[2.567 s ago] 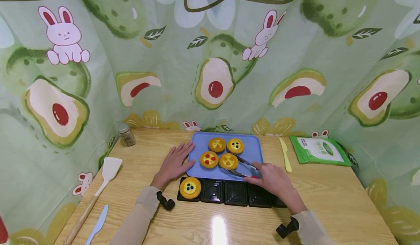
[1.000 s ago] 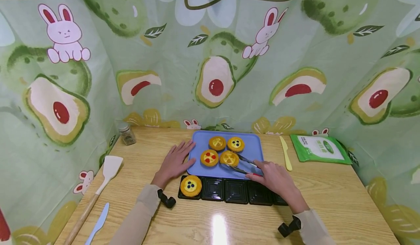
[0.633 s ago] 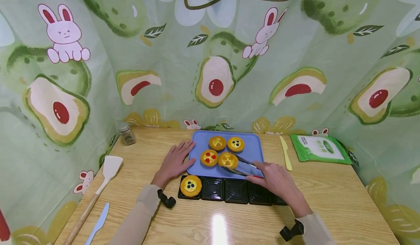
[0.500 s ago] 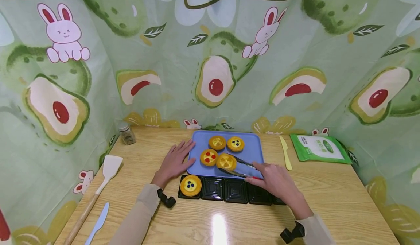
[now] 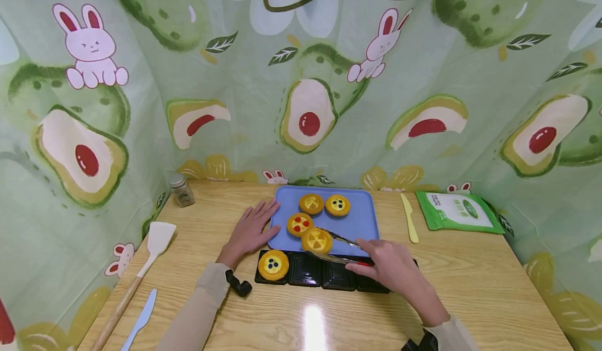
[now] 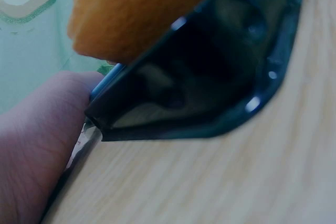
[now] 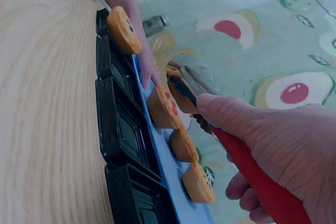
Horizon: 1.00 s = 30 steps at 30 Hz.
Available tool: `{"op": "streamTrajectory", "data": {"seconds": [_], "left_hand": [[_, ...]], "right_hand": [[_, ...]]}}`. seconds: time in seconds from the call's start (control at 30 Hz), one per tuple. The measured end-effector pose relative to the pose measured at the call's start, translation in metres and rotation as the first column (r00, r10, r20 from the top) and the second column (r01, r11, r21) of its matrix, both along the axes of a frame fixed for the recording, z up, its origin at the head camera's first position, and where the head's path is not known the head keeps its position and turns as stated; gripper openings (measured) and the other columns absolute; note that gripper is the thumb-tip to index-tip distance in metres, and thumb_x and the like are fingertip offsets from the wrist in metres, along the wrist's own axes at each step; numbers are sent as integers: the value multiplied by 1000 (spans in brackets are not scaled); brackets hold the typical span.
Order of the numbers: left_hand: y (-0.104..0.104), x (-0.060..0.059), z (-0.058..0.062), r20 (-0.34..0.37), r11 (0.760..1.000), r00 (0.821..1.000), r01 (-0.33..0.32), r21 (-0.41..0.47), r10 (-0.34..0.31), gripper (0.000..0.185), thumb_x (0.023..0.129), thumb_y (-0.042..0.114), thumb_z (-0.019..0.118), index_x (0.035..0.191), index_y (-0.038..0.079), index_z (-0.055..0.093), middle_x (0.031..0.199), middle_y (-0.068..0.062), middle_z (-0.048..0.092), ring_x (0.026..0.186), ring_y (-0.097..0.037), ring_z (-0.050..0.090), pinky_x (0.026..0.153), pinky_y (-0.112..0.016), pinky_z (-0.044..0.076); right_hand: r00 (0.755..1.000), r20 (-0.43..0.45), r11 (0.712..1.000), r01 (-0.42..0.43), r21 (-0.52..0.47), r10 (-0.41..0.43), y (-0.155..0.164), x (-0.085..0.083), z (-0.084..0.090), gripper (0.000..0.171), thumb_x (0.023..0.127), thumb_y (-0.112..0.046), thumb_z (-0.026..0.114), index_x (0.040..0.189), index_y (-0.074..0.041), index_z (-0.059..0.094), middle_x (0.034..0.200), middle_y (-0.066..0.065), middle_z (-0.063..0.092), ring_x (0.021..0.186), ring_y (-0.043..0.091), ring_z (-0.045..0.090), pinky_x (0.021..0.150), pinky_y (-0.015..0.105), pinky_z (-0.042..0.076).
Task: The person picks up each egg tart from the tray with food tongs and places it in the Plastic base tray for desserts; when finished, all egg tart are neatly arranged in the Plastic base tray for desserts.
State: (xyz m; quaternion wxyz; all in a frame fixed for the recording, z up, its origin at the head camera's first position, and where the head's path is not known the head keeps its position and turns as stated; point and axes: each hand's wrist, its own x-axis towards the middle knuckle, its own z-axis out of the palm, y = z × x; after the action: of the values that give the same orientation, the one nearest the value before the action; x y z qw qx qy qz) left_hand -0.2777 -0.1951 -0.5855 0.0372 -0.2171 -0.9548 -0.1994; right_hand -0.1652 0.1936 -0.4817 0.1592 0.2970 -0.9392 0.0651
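Note:
My right hand (image 5: 390, 265) grips metal tongs (image 5: 340, 249) with red handles (image 7: 257, 182). The tongs pinch a yellow tart (image 5: 316, 240) and hold it lifted over the front edge of the blue tray (image 5: 362, 218). Three more tarts (image 5: 311, 203) lie on that tray. A black row of cups (image 5: 329, 278) sits just in front of the tray. Its leftmost cup holds a tart with blue dots (image 5: 273, 265). My left hand (image 5: 249, 231) lies flat on the table with its fingers touching the tray's left edge. The left wrist view shows only the black cup wall (image 6: 210, 77) and an orange tart (image 6: 136, 9) close up.
A wooden spatula (image 5: 150, 246) and a blue knife (image 5: 141, 319) lie at the left of the table. A spice jar (image 5: 181, 191) stands at the back left. A yellow knife (image 5: 409, 220) and a green pouch (image 5: 453, 212) lie to the right. Printed cloth walls in three sides.
The tongs closed on the front right tart, lifted it off the blue tray and carried it left and nearer, toward the black cups. My left hand stayed put.

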Motion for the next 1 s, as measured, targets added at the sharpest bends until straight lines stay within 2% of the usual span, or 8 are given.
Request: {"op": "streamTrajectory", "data": {"seconds": [0.13, 0.27, 0.5, 0.57, 0.73, 1.0], "left_hand": [[0, 0, -1, -3, 1000, 1000, 1, 3, -1, 74, 105, 63, 42, 168, 27, 26, 173, 7, 21, 161, -26, 17, 128, -57, 12], [1, 1, -1, -4, 1000, 1000, -2, 9, 2, 74, 105, 62, 43, 168, 27, 26, 173, 7, 21, 161, -27, 17, 128, -57, 12], [1, 1, 0, -22, 1000, 1000, 6, 23, -6, 73, 105, 58, 47, 167, 24, 29, 173, 4, 24, 160, -31, 21, 127, -59, 14], [1, 1, 1, -16, 1000, 1000, 4, 14, -4, 73, 105, 59, 47, 167, 26, 28, 173, 5, 23, 160, -30, 20, 127, -58, 14], [0, 1, 2, -2, 1000, 1000, 0, 3, 0, 74, 105, 61, 45, 168, 28, 25, 173, 7, 22, 160, -28, 18, 128, -57, 12], [0, 1, 2, 4, 1000, 1000, -7, -11, 7, 74, 105, 62, 44, 168, 30, 23, 173, 10, 19, 161, -26, 16, 128, -55, 10]], "right_hand": [[1000, -19, 1000, -24, -13, 23, -3, 5, -2, 55, 85, -64, 76, 112, -16, 75, 76, -3, 70, 53, 7, 52, 40, 19, 27], [998, -38, 999, -45, -15, 44, -6, 9, -4, 54, 84, -64, 77, 109, -16, 74, 70, -5, 64, 53, 7, 50, 40, 18, 27], [997, -39, 998, -65, 1, 65, -9, 14, -8, 52, 85, -67, 75, 105, -19, 72, 63, -11, 50, 51, 3, 40, 40, 17, 24], [996, -40, 997, -82, 5, 82, -11, 16, -10, 53, 86, -67, 74, 106, -18, 73, 64, -11, 52, 52, 2, 41, 40, 17, 26], [993, -10, 993, -116, 10, 116, -15, 21, -14, 55, 87, -66, 74, 110, -16, 77, 66, -10, 55, 52, 2, 41, 41, 18, 32], [995, 22, 994, -100, 39, 100, -18, 25, -17, 52, 88, -67, 73, 106, -18, 75, 63, -13, 44, 53, 2, 35, 42, 20, 30]]}}
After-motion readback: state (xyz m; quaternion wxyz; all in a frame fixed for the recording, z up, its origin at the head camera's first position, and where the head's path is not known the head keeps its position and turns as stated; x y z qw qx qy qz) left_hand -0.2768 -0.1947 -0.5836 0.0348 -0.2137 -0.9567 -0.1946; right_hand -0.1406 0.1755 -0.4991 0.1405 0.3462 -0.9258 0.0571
